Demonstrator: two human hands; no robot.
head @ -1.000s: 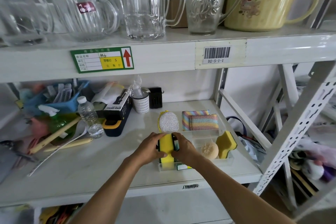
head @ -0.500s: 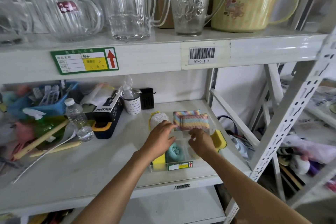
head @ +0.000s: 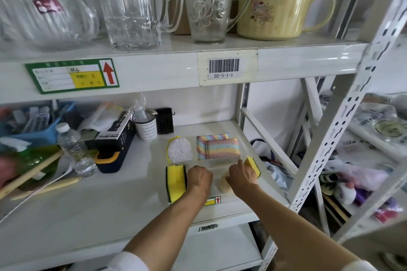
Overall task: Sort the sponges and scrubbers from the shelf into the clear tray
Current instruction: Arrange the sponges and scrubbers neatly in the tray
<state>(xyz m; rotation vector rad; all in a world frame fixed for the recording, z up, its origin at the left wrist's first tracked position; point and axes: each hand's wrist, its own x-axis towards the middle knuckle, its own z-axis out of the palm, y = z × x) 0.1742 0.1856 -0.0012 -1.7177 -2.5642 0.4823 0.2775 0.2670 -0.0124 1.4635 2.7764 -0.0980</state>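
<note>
Inside the clear tray [head: 222, 166], both hands' fingers are hidden.

Yellow sponge [head: 175, 182]; rainbow-striped scrubbers [head: 222, 148]

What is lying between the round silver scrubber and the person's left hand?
Nothing: in the head view, only bare white shelf separates the silver scrubber from the left hand. A yellow sponge stands just left of that gap.
</note>
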